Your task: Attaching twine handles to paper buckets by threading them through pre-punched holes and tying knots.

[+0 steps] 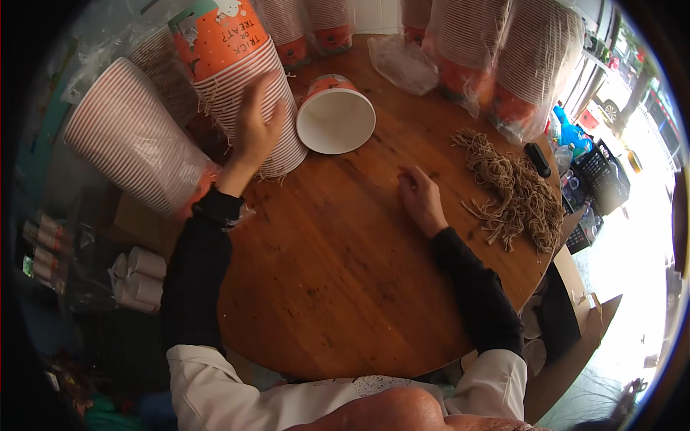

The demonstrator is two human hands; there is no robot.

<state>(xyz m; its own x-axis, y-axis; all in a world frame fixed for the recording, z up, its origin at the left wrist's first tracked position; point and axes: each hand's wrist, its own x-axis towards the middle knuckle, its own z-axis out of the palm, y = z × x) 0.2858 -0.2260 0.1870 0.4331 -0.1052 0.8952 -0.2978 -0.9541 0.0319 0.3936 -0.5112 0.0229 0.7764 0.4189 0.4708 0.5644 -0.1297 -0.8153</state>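
On the wooden counter [309, 280], one nested stack of paper buckets [223, 87] stands behind the raised left hand [253, 133], its fingers extended and grip wide, then one loose bucket [336, 121], white inside showing, the curled right hand [422, 199], whose grip I cannot tell, and one twine heap [514, 192].

I face a round wooden table [345, 266] | left: tall upside-down cup stack [223, 93]; just beside, paper cup [336, 122] on its side | far edge: bagged cup stacks [468, 36], crumpled clear plastic [404, 66] | right: tangled twine [514, 190], small black object [537, 159]
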